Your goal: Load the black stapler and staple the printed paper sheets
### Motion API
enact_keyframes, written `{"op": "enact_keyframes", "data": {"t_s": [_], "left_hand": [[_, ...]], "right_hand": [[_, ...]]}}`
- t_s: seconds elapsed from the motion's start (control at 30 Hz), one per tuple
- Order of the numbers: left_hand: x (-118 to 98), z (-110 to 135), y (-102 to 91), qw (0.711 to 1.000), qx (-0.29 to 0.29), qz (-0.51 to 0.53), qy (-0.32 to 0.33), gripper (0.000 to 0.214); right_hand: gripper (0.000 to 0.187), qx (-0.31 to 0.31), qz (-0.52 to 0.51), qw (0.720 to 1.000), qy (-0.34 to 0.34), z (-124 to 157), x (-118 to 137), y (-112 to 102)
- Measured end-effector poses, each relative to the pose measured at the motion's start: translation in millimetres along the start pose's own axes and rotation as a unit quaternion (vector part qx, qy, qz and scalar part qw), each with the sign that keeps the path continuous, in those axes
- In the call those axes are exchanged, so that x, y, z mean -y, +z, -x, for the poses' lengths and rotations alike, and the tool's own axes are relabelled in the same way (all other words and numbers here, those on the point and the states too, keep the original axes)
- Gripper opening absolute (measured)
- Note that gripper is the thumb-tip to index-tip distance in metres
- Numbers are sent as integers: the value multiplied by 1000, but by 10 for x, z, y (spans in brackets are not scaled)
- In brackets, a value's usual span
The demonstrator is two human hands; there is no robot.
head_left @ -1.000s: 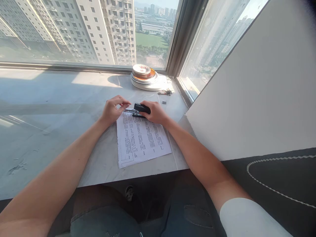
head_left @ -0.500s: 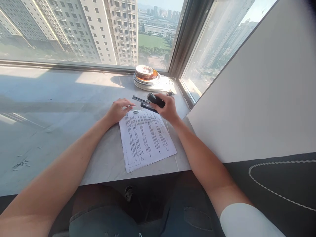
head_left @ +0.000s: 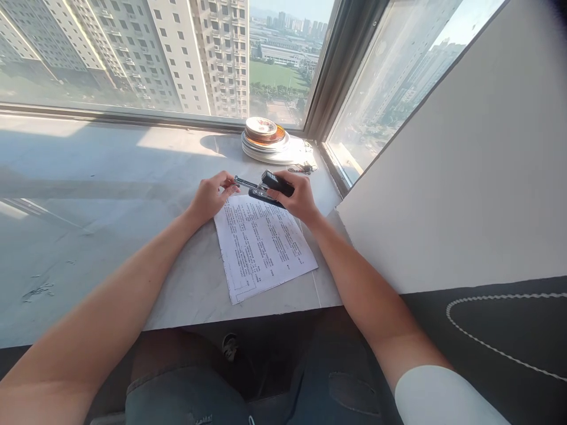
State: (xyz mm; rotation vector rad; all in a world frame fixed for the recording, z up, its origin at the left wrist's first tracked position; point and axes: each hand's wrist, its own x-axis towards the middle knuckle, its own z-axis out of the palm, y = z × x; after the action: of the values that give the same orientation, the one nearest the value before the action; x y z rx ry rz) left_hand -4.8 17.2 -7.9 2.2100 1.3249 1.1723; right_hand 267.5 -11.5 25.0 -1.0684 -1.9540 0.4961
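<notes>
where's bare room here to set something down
Roomiest: grey marbled ledge left of the left hand, between metal window frame and scattered thin metal bits. Narrower: between left forearm and white printed sheet. Crowded: the sheet's far edge, by the open black stapler and right hand; the far corner, with stacked round plates.

Printed sheet (head_left: 270,245), white, one visible face: dark small type set in close rows that run lengthwise from the far edge toward the near edge, grouped in bands with pale gaps between them, a few shorter pieces of print standing apart near the near end and the right side. Near-left corner of the same sheet: a thin ruled outline (head_left: 243,289), partly framing the ends of the rows. Legibility: no word, number, brand or sign can be read, the characters being too small and blurred.
</notes>
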Motion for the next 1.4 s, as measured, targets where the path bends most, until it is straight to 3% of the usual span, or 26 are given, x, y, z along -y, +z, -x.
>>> {"op": "enact_keyframes", "data": {"t_s": [0.17, 0.37, 0.47, 0.67, 0.77, 1.1, 1.4], "left_hand": [[63, -37, -46, 993, -84, 65, -48, 17], [197, -77, -8, 972, -115, 179, -102, 29], [202, -80, -1, 970, -126, 184, -96, 34], [-44, -27, -53, 996, -47, 76, -10, 29], [-124, 1, -52, 998, -19, 53, 3, 30], [-91, 4, -36, 994, 89, 18, 65, 28], [-113, 21, -51, 990, 120, 17, 66, 28]], "right_hand": [[30, 76, -18, 997, -14, 0, 27, 55], [22, 67, 30, 997, 38, -10, 15, 219], [20, 62, 40, 996, 56, -7, 36, 262], [18, 71, 74, 993, 60, 10, 90, 338], [17, 79, 104, 989, 72, 22, 98, 383], [24, 80, 89, 992, 32, 22, 115, 393], [20, 95, 93, 991, 33, 18, 114, 367]]}}
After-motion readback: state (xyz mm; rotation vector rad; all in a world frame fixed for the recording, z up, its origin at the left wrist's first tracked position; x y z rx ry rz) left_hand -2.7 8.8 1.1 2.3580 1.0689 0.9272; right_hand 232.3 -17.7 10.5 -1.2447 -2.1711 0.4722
